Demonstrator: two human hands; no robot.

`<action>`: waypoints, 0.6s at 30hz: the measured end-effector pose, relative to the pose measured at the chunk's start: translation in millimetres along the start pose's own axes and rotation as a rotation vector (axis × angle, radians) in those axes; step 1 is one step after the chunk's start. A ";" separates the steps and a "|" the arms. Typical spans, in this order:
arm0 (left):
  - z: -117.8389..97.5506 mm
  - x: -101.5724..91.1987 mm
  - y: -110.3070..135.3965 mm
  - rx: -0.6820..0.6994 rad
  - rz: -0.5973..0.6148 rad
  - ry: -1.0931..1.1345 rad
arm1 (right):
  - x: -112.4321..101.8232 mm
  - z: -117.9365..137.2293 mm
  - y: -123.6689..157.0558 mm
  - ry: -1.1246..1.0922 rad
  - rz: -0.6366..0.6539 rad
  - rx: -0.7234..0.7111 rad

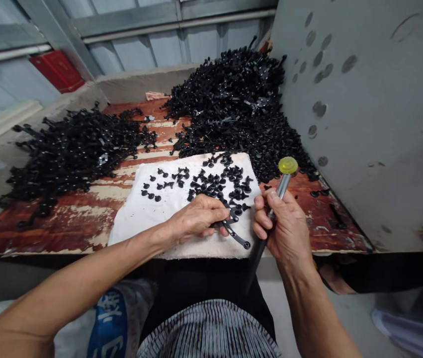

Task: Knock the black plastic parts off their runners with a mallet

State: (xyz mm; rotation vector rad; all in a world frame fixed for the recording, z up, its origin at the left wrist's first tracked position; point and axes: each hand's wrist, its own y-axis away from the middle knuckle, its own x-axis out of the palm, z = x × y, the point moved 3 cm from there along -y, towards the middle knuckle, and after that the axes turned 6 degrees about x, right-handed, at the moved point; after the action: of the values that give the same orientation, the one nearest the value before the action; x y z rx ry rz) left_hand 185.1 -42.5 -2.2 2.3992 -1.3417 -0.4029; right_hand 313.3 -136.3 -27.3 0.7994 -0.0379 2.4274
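Note:
My left hand (204,217) is closed on a black jointed linkage (238,237), pinched between thumb and fingers over the white cloth (132,219). One arm of the linkage, ending in a ring, points down and right. My right hand (286,219) grips a hammer (288,165) with a round yellow face, a shiny metal shaft and a dark, blurred lower handle. The hammer is held upright, right of the cloth and apart from the linkage. Several small black studs with round heads (207,184) lie scattered on the cloth, close beyond my left hand.
A large heap of black parts (233,99) rises at the back right, and another pile (77,149) lies at the left on the worn red tabletop (103,214). A grey panel (364,124) borders the right side. A printed sack (110,318) is below the table.

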 end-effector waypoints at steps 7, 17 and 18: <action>-0.6 1.1 -1.1 -0.008 -0.008 0.007 | -2.1 -0.6 0.3 -0.005 0.010 0.008; -0.6 1.6 -2.0 -0.025 0.000 -0.011 | -3.1 -0.7 -0.4 0.004 0.031 0.006; -0.8 1.5 -2.1 -0.028 -0.002 -0.016 | -2.8 -0.6 -0.4 0.002 0.029 0.004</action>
State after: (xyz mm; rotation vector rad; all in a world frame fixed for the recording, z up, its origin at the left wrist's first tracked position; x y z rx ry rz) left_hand 187.7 -42.7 -2.5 2.3792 -1.3315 -0.4390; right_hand 315.0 -137.3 -29.5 0.8035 -0.0447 2.4563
